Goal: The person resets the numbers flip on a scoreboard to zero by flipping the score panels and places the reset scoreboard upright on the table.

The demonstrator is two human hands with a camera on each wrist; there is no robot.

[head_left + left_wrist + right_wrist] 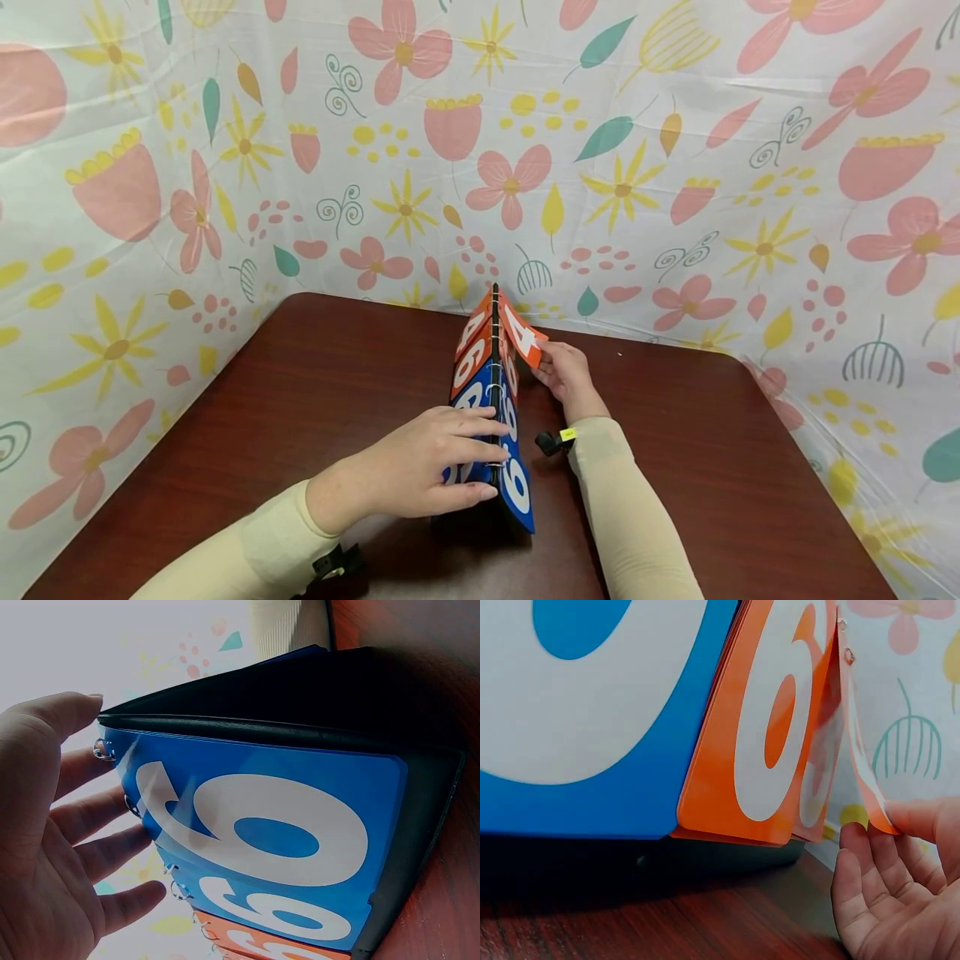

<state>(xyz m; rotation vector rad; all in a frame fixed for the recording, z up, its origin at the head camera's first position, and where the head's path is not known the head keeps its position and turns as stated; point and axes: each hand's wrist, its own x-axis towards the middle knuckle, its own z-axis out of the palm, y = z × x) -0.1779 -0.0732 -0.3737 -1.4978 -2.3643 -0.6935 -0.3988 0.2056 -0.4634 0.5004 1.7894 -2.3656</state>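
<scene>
Toward the worktop's far edge (360, 304), the right hand (567, 372) pinches one orange card (520, 333) outward; the left hand (416, 467), fingers extended, presumably steadies the scoreboard (516, 492).

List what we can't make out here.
Head: left-facing blue cards, digits partly covered by the left hand.
Head: white speck on the table, too small to identify.
Left wrist: orange card, digit cut off by bottom edge.
Right wrist: nearest blue card, digit cut off by top and left edges.
</scene>
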